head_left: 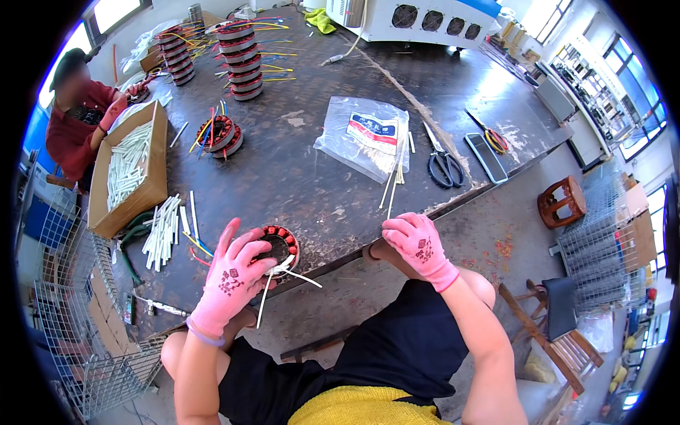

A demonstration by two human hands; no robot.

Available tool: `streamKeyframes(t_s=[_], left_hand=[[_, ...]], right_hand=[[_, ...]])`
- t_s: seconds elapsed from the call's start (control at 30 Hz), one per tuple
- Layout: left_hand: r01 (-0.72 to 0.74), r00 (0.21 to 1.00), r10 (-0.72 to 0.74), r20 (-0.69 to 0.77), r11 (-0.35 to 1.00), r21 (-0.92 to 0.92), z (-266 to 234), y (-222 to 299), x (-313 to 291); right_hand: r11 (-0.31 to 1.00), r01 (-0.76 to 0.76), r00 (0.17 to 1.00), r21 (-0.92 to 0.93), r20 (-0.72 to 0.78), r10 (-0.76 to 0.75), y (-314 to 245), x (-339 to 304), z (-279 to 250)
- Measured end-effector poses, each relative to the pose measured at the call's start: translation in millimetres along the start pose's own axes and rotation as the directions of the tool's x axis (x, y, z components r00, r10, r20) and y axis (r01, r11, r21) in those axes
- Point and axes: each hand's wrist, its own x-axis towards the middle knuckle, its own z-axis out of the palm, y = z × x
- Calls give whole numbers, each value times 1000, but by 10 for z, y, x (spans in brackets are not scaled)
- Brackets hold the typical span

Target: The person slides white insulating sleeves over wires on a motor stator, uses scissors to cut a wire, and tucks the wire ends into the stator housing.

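Head view: left hand (231, 278), fingers gripping a red-wound ring (290, 244); right hand (421, 248), fingers bunched by white ties (399, 174), hold unclear.

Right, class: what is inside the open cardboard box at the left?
The cardboard box holds a heap of thin whitish sticks. Only its upper layer shows; anything deeper is covered.

Bright daylight over the dark workbench (283, 170)
Overexposed windows (113, 13) glare beyond its left and right sides; pale sheen lies on its top; focus there is crisp, while fisheye bending warps surroundings toward black corners.
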Motion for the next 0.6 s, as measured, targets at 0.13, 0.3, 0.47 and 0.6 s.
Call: streamKeyframes(t_s=[0.13,0.3,0.47,0.6], left_hand=[[16,1000,-17,-11,998,-59,7,-16,-52],[44,996,-57,-74,984,-170,14,1,-61],[58,991,-77,-113,984,-166,76,41,-91],[59,989,-81,-126,984,-166,120,52,-75]], right_hand=[[973,-65,990,220,-105,90,-215,70,-164],[209,-164,830,964,20,557,-918,66,-510],[-237,-93,868,967,196,457,-1155,215,-535],[-202,-136,904,970,205,375,-1250,200,-426]])
